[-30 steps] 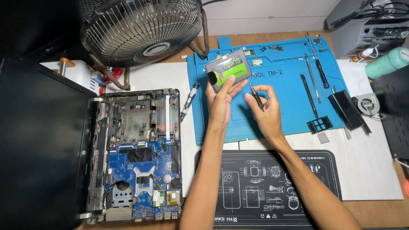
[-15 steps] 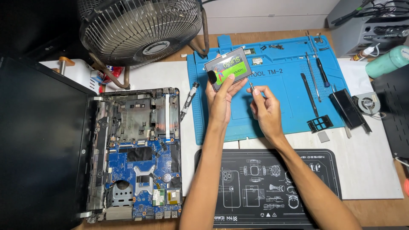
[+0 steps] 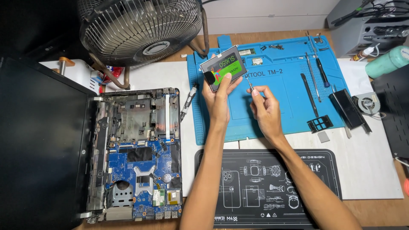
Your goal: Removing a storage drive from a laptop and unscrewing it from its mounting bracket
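Note:
My left hand (image 3: 219,96) holds up a flat grey solid-state drive (image 3: 224,68) with a green label, tilted, above the blue repair mat (image 3: 294,98). My right hand (image 3: 265,108) pinches a thin screwdriver (image 3: 249,83), whose tip points at the drive's right edge. Both hands hover over the left half of the mat. To the left lies an opened laptop (image 3: 136,153) with its blue circuit board exposed.
A large desk fan (image 3: 140,27) stands at the back. Several tools (image 3: 315,68) and a black bracket (image 3: 320,123) lie on the blue mat. A black printed mat (image 3: 272,191) lies in front. A small round fan (image 3: 366,103) and grey device (image 3: 370,25) sit at right.
The right hand with the screwdriver has shifted slightly, its tip rising toward the drive's right edge. The drive has stayed held up in the left hand.

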